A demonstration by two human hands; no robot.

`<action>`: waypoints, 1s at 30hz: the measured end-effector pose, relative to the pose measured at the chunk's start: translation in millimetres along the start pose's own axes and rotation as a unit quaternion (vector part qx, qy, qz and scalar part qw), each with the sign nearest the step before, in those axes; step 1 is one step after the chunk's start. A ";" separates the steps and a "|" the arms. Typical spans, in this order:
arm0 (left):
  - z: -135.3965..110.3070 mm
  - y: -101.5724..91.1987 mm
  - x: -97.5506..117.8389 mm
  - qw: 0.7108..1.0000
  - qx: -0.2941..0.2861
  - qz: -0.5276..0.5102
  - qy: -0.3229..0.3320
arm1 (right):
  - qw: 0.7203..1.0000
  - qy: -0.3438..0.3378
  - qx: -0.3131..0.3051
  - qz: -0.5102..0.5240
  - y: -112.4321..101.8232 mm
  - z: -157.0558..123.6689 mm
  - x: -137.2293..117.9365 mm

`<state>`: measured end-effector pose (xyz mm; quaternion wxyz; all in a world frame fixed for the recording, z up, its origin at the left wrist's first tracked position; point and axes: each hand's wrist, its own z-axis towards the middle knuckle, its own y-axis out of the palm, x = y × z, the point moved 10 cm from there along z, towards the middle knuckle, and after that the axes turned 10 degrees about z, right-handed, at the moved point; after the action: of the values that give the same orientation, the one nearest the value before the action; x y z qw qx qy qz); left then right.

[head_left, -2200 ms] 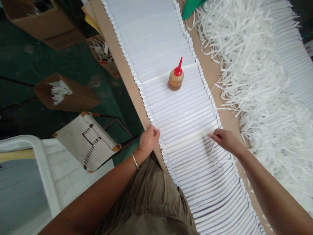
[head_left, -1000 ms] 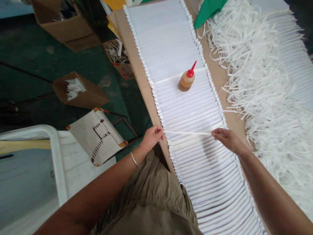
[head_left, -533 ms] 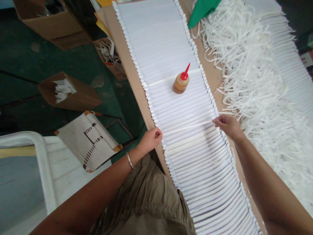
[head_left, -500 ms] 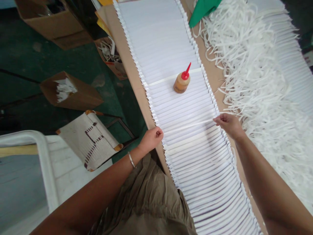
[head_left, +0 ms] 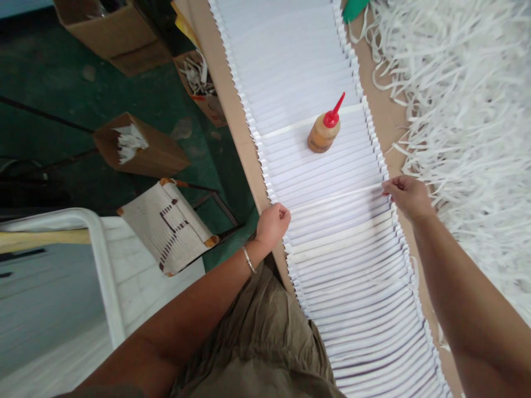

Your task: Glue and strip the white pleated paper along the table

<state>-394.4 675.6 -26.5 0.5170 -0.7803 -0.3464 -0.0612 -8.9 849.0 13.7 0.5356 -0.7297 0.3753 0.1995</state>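
A narrow white strip (head_left: 336,198) stretches across a long row of overlapping white sheets (head_left: 352,265). My left hand (head_left: 272,224), with a bangle at the wrist, pinches the strip's left end by the sheets' notched edge. At the opposite edge my right hand (head_left: 409,194) pinches the right end between thumb and fingers. Another white strip (head_left: 311,121) lies across the sheets farther up. Just below it a small bottle (head_left: 321,135) of amber liquid with a red pointed cap stands on the sheets.
A tangled heap of white strips (head_left: 468,121) covers the right side of the brown table (head_left: 243,138). On the floor to the left are cardboard boxes (head_left: 143,149), one with white scraps. A stool with a pale seat (head_left: 166,226) and a white-framed chair (head_left: 103,265) stand beside me.
The view has shifted, so the table and bottle appear farther right. Both hands keep pinching the strip's ends, and it stays stretched across the sheets.
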 end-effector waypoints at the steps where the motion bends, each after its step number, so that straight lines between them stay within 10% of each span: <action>1: 1.4 0.2 -0.9 1.000 0.000 -0.001 -0.002 | 1.000 0.000 -0.001 -0.001 0.7 0.6 -0.2; 30: -1.4 -2.9 -5.8 0.993 0.017 -0.109 0.047 | 0.975 -0.172 0.117 -0.079 3.9 -11.3 -39.8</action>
<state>-400.1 672.3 -26.3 0.5360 -0.7253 -0.4057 -0.1485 -38.5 851.2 42.7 0.6879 -0.6440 0.2397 0.2339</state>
